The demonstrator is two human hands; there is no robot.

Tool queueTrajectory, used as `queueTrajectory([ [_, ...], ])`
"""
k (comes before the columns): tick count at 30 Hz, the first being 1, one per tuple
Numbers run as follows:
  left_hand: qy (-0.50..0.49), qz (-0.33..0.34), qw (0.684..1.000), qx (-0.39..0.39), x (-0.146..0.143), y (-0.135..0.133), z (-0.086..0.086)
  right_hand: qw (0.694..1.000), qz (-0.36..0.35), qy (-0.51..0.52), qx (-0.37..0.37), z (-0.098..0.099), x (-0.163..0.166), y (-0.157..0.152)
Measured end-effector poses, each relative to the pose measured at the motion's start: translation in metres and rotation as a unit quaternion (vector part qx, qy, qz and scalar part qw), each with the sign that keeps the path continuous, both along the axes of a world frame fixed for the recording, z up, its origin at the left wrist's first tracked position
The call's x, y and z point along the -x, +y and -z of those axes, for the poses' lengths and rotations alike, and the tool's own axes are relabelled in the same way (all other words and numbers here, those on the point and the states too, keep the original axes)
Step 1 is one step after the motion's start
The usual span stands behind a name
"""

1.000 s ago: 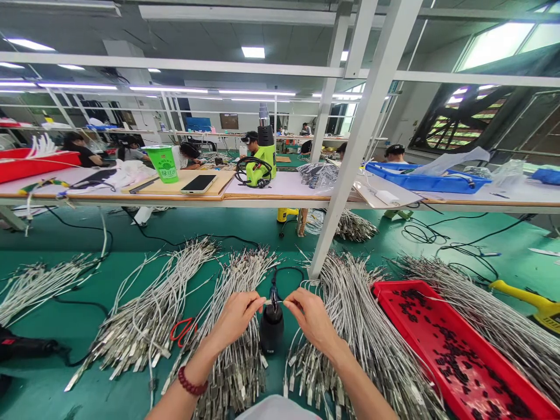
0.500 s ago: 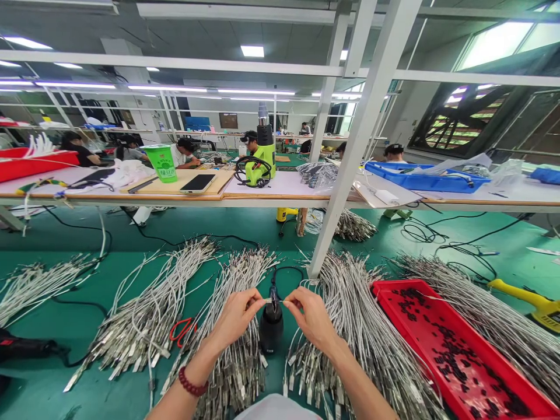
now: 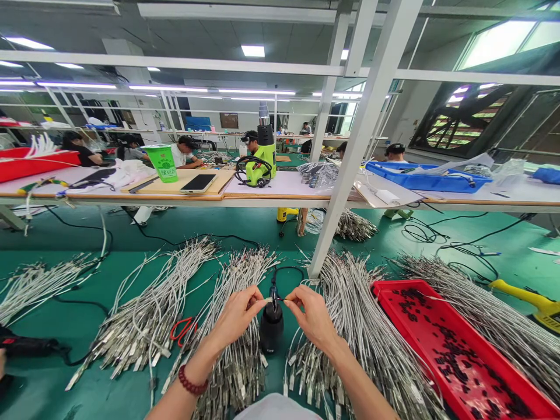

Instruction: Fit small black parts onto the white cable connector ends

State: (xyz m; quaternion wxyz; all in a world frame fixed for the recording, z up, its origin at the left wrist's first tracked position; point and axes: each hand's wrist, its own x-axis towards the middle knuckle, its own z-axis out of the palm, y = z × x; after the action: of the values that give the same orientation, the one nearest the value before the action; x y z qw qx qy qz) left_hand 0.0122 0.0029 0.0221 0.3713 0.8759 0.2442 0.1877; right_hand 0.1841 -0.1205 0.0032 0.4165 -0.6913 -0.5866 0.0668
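Observation:
My left hand (image 3: 240,314) is closed in a pinch on one side of a thin cable (image 3: 269,300). On its other side my right hand (image 3: 310,314) pinches too, where a short dark length shows near the fingertips. The cable is stretched level between them, at the metal nozzle (image 3: 274,294) of a black upright tool (image 3: 272,329) that looks like a heat gun. Fingers hide most of the cable. Beside my left forearm lies a bundle of white cables (image 3: 231,338) with metal plugs towards me; another cable bundle (image 3: 371,326) lies by my right arm.
A red tray (image 3: 459,350) of small black pieces is at the right, near a yellow heat gun (image 3: 529,300). A white post (image 3: 345,157) rises ahead, under a shelf (image 3: 271,195). Red-handled scissors (image 3: 182,331) lie left. A person's hand (image 3: 2,363) shows at the left edge.
Both hands stay at the nozzle with only slight movement; a dark length now shows by the right fingertips. Another person's hand has come into view at the left edge.

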Motion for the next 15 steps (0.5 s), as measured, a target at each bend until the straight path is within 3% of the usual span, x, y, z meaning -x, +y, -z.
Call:
queueTrajectory([
  [5, 0.027, 0.015, 0.998, -0.053, 0.0018, 0.0015, -0.0032, 1.0, -0.002, -0.006, -0.003, 0.0023, 0.0005, 0.0],
  [15, 0.013, 0.012, 0.998, -0.061, -0.0006, 0.0027, -0.0005, 1.0, 0.006, -0.007, -0.002, 0.0037, 0.0002, 0.001],
])
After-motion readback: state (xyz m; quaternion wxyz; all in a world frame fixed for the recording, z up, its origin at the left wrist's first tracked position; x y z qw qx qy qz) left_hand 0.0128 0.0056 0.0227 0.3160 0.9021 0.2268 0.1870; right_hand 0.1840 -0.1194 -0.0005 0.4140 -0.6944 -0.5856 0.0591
